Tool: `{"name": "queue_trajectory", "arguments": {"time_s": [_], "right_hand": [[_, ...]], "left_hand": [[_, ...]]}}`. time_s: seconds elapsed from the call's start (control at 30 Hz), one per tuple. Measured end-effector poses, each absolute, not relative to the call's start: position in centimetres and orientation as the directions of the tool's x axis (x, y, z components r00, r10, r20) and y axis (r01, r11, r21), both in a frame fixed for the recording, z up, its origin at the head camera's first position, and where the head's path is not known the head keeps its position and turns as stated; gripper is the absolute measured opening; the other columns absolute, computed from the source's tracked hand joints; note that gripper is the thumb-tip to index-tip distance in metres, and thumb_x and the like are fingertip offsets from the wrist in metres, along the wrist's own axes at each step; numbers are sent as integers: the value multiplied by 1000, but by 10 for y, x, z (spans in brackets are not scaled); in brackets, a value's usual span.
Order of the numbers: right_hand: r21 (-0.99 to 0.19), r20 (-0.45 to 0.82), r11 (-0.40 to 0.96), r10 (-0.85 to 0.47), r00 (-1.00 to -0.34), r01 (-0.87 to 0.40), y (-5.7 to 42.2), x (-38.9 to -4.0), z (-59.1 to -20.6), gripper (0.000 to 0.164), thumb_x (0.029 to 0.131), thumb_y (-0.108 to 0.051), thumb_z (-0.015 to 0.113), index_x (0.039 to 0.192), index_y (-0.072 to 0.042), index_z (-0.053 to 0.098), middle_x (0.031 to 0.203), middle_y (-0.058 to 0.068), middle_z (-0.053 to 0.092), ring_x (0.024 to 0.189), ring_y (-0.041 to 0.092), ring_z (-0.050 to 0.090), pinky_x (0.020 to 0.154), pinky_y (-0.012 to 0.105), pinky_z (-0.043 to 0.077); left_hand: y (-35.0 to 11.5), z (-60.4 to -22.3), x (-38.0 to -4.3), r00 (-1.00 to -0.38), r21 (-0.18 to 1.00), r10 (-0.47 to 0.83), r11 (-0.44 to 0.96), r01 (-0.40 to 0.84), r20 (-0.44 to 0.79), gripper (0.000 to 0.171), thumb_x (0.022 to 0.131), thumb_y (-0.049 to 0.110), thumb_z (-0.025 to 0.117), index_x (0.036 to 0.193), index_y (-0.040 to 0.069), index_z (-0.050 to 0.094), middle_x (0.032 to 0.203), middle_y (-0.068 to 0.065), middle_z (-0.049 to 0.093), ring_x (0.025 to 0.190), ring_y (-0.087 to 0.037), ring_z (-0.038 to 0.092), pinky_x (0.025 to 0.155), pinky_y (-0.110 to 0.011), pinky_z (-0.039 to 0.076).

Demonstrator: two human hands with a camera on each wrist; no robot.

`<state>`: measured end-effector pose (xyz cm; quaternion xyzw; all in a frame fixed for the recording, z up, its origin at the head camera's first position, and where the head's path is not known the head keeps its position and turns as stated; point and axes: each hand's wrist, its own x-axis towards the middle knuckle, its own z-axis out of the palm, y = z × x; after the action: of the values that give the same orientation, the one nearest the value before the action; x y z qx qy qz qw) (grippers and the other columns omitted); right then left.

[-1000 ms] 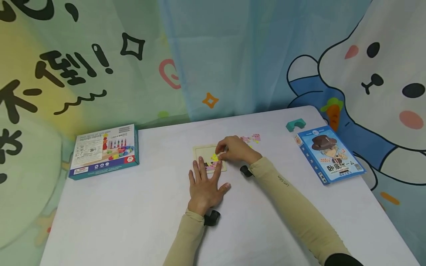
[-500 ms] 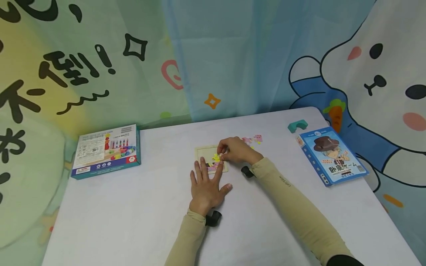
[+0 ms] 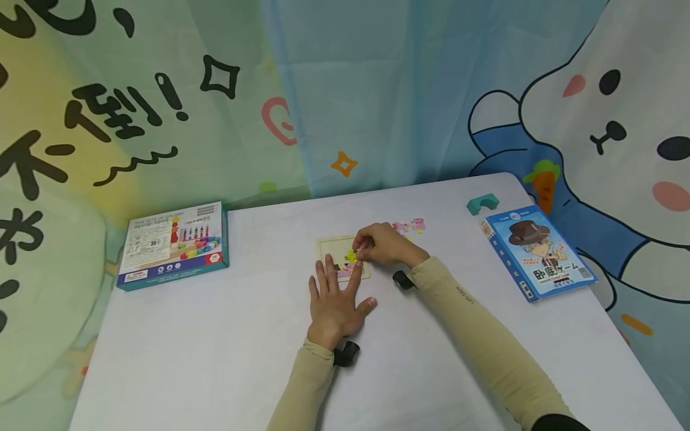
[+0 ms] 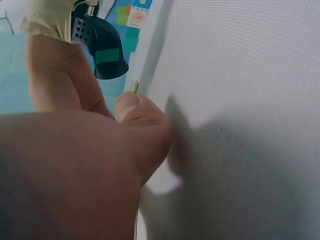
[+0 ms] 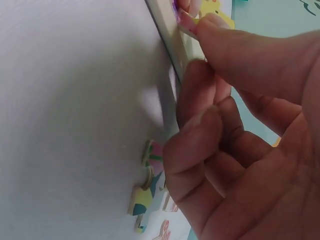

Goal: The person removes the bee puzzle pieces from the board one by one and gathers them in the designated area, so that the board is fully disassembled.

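Observation:
A small wooden jigsaw puzzle tray [image 3: 335,245] lies mid-table, with pink and dark pieces along its near side. My left hand [image 3: 333,308] is spread flat, its straight fingertips touching the tray's near-left part. Over the tray's right side, my right hand [image 3: 384,243] pinches a puzzle piece between thumb and index finger, its other fingers curled. Yellow puzzle piece [image 3: 351,255] shows just left of those fingertips; in the right wrist view a yellow printed part [image 5: 212,7] appears beyond the thumb. The fingers cover much of the pinched piece. The left wrist view does not show the left fingertips' contact.
Loose puzzle pieces [image 3: 417,224] lie beyond the right hand. A toy box [image 3: 172,245] sits at the table's left, a blue game box [image 3: 539,251] at the right. Behind that is a teal arch block [image 3: 482,204]. A printed curtain [image 3: 366,108] hangs along the back edge.
The head view has shifted slightly. Both hands stay in nearly the same place at the tray, while the yellow piece beside the right fingertips has turned or shifted a little.

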<state>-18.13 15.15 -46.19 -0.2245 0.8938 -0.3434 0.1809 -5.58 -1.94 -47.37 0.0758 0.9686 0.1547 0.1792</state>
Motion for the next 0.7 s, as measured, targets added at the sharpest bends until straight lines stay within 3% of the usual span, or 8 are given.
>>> {"name": "queue_trajectory", "arguments": {"time_s": [0.3, 0.5, 0.7], "right_hand": [[-699, -136, 654, -518, -844, -289, 162, -178, -460, 6, 100, -10, 71, 104, -5, 71, 98, 8, 73, 90, 19, 66, 87, 38, 54], [-732, -164, 652, -447, -879, -195, 182, -175, -457, 12, 104, -14, 68, 111, -5, 68, 103, 11, 75, 96, 22, 72, 93, 44, 55], [-773, -200, 630, -357, -912, -77, 213, -173, -455, 14, 104, -11, 68, 115, -2, 68, 104, 14, 72, 88, 21, 76, 78, 31, 57]], "left_hand": [[-18, -471, -54, -924, 342, 208, 935, 92, -320, 78, 102, 64, 55, 169, 35, 27, 177, -25, -7, 165, -46, -7, 131, -63, 7], [-19, -471, -54, -930, 333, 200, 939, 92, -309, 79, 102, 64, 56, 169, 35, 27, 177, -25, -5, 165, -45, -5, 131, -63, 8], [-20, -471, -53, -931, 341, 203, 935, 93, -302, 79, 101, 63, 57, 169, 34, 29, 177, -26, -4, 165, -46, -4, 131, -63, 8]]}}
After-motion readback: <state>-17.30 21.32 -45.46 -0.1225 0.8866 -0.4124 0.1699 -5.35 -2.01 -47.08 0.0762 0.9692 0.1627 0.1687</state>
